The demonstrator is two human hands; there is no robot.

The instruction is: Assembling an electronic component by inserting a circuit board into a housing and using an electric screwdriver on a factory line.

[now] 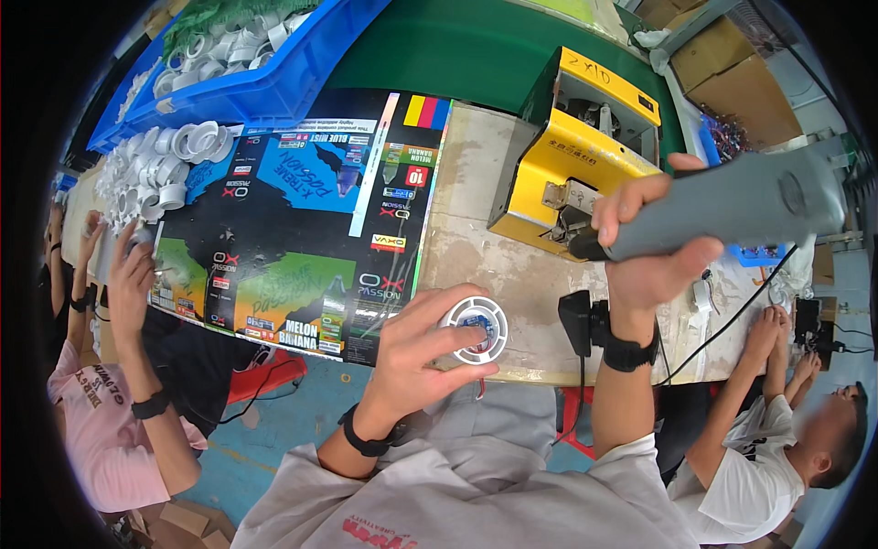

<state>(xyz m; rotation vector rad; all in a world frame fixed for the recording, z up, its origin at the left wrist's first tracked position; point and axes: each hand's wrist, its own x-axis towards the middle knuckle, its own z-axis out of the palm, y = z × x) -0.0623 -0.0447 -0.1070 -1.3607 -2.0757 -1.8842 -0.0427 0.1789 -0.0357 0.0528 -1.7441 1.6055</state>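
Note:
My left hand grips a small round white plastic part with a blue and red centre, held at the near edge of the worn table. My right hand is closed around the handle of a grey electric screwdriver, raised above the table with its dark tip pointing left toward a yellow box-shaped machine. A black cable runs from the tool down to the right.
A printed black and blue cardboard sheet covers the table's left part. White round parts are piled at far left and fill a blue bin. A person in pink works at left, another in white at right.

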